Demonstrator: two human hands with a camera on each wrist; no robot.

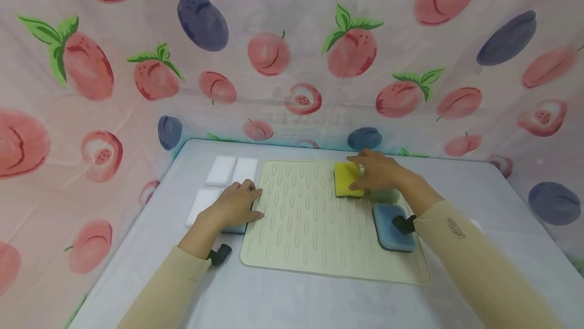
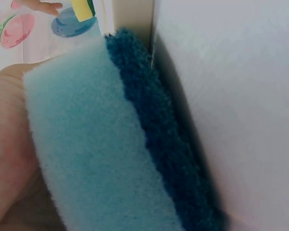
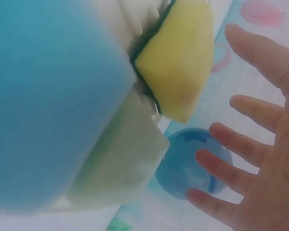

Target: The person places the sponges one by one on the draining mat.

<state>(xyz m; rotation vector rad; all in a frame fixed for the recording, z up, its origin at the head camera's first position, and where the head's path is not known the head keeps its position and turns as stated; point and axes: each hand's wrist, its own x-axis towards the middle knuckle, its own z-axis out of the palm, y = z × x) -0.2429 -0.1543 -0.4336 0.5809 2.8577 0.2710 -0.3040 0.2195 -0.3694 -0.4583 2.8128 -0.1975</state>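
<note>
Two hands work: left hand (image 1: pixel 234 205) grips a blue sponge (image 2: pixel 111 144); right hand (image 1: pixel 380 172), fingers straight, touches a yellow sponge (image 1: pixel 347 179).

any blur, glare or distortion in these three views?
Head: even soft light, no glare, wide-angle bending at the edges, mat sharp. Left wrist: blue sponge fills the frame, fairly sharp, table washed out. Right wrist: everything soft; near blue sponge a blur, yellow sponge and right hand hazy.

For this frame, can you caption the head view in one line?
Right hand rests on a yellow sponge atop the ribbed mat; left hand covers a blue sponge beside it.
</note>
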